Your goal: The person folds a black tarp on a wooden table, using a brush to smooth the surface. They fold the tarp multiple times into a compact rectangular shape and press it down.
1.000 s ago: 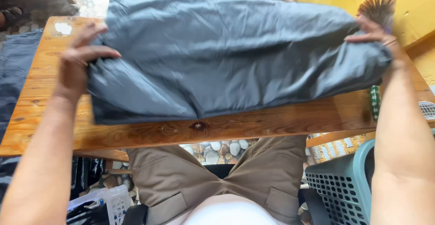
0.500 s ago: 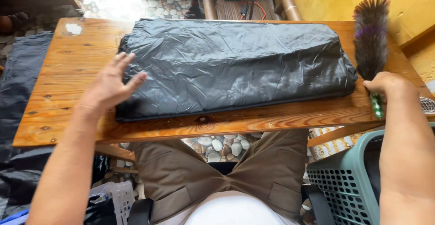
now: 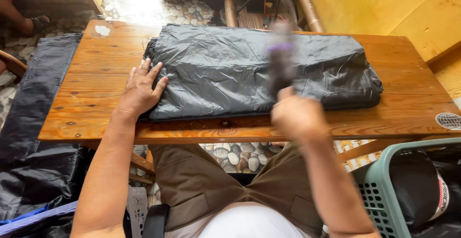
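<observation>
- A folded dark grey plastic bag (image 3: 259, 70) lies flat across the middle of the wooden bench (image 3: 91, 108), its long side running left to right and its near edge close to the bench's front edge.
- The left hand (image 3: 141, 91) rests palm down at the bag's left end, fingers spread; the fingertips lie on the plastic and the heel of the hand is on the bare wood beside it.
- The right hand (image 3: 297, 115) is raised over the bag's near edge, right of centre, and is blurred. Its grip is closed around the handle of a brush (image 3: 282, 60), which stands up from the fist over the bag; the brush is smeared, showing only a dark shape with a purple band.
- A green plastic basket (image 3: 379, 195) with a holed wall stands at the lower right, below the bench, with dark cloth in it.
- Black plastic sheeting (image 3: 33, 123) hangs and lies along the left side of the bench, down to the floor.
- A pebbled floor (image 3: 235, 154) shows under the bench, between it and the person's brown trousers (image 3: 201, 185).
- A yellow wall (image 3: 384, 7) rises behind the bench at the right.
</observation>
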